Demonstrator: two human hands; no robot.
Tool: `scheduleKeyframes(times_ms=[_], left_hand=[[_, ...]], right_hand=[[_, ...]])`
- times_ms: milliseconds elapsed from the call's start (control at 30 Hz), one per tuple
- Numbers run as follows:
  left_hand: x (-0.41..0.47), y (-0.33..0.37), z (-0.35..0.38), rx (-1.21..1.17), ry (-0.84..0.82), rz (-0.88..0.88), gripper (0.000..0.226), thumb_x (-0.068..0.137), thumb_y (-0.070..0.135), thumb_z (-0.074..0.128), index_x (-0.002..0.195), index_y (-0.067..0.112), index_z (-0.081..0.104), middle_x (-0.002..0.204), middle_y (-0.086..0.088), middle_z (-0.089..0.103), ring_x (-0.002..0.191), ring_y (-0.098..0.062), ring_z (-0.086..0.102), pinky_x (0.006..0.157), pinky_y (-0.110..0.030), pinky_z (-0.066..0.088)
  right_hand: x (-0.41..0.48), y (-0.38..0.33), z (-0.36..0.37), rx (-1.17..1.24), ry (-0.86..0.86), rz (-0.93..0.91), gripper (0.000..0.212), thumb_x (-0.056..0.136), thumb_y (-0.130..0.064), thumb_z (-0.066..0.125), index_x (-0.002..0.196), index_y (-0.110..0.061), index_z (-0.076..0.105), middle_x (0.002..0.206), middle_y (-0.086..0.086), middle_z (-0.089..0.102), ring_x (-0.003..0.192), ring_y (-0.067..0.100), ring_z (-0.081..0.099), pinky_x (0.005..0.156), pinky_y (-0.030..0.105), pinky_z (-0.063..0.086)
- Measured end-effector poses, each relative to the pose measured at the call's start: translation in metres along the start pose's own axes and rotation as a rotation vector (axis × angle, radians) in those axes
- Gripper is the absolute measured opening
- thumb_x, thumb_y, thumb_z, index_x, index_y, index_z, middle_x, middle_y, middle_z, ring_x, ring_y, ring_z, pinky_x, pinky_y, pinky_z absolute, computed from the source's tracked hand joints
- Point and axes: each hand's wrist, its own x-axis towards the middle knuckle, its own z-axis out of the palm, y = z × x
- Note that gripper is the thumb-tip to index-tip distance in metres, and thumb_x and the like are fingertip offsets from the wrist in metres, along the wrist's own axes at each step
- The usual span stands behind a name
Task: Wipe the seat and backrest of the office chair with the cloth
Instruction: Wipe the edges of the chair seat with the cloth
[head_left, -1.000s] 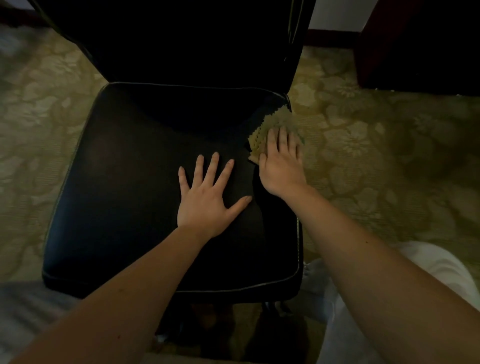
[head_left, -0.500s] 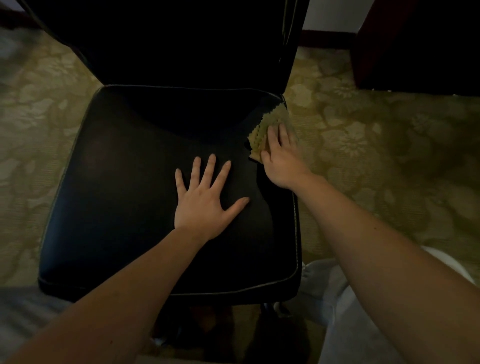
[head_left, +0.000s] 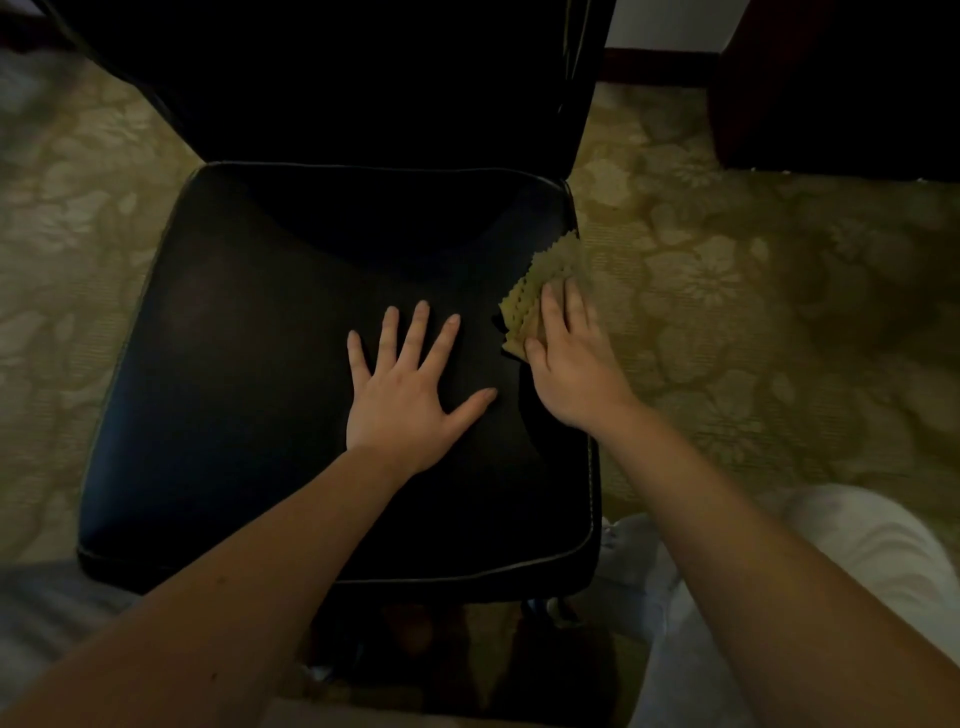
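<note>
A green-gold carpet (head_left: 753, 291) with a pale flower pattern covers the floor all around. My black office chair (head_left: 218, 467) stands on it right in front of me. Its backrest (head_left: 363, 83) rises dark at the top of my view, and the padded seat (head_left: 249, 338) below it is edged with thin light piping (head_left: 467, 574). A dark piece of furniture (head_left: 841, 83) stands on the carpet at the far right, well apart from the chair. My leg in white cloth (head_left: 857, 545) shows at the lower right, beside the seat's front corner. My left hand (head_left: 400, 400) lies flat, palm down, in the middle of the seat with fingers and thumb spread wide. My right hand (head_left: 571, 364) lies just beside it at the seat's right edge, fingers straight and close together, pressing down on the cloth (head_left: 550, 270). The cloth is olive-yellow with zigzag-cut edges, and it sticks out past my fingertips toward the seat's back right corner
</note>
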Motion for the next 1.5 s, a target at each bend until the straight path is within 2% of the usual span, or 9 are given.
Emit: scheduleKeyframes(times_ms=[533, 833, 1200, 1500], left_hand=[[0.003, 0.003, 0.003, -0.015, 0.031, -0.014, 0.091, 0.084, 0.088, 0.011, 0.16, 0.04, -0.006, 0.17, 0.002, -0.008, 0.156, -0.027, -0.014, 0.122, -0.062, -0.007], [0.002, 0.005, 0.002, -0.001, 0.023, -0.018, 0.091, 0.084, 0.088, 0.011, 0.16, 0.04, -0.007, 0.17, 0.002, -0.009, 0.156, -0.027, -0.013, 0.123, -0.061, -0.006], [0.003, 0.01, 0.003, -0.012, 0.044, -0.035, 0.09, 0.086, 0.086, 0.011, 0.161, 0.038, -0.004, 0.171, 0.002, -0.008, 0.156, -0.029, -0.011, 0.122, -0.063, -0.004], [0.004, 0.01, 0.006, 0.002, 0.054, -0.038, 0.09, 0.087, 0.086, 0.01, 0.161, 0.038, -0.005, 0.171, 0.001, -0.007, 0.156, -0.029, -0.011, 0.122, -0.064, -0.004]], right_hand=[[0.031, -0.001, -0.006, -0.02, 0.01, -0.027, 0.067, 0.106, -0.036, 0.029, 0.16, -0.014, -0.003, 0.167, 0.012, -0.011, 0.153, 0.029, -0.011, 0.125, 0.047, -0.001], [-0.016, -0.003, 0.008, -0.015, 0.05, -0.011, 0.067, 0.106, -0.035, 0.031, 0.16, -0.015, -0.002, 0.167, 0.01, -0.006, 0.154, 0.03, -0.006, 0.124, 0.043, -0.003], [0.017, -0.001, -0.005, -0.022, -0.005, -0.029, 0.068, 0.106, -0.038, 0.031, 0.16, -0.016, -0.003, 0.167, 0.01, -0.01, 0.153, 0.029, -0.012, 0.125, 0.046, -0.004], [-0.016, 0.005, 0.004, -0.019, -0.009, -0.074, 0.067, 0.106, -0.038, 0.031, 0.16, -0.017, -0.002, 0.168, 0.008, -0.008, 0.154, 0.028, -0.011, 0.125, 0.047, -0.002]])
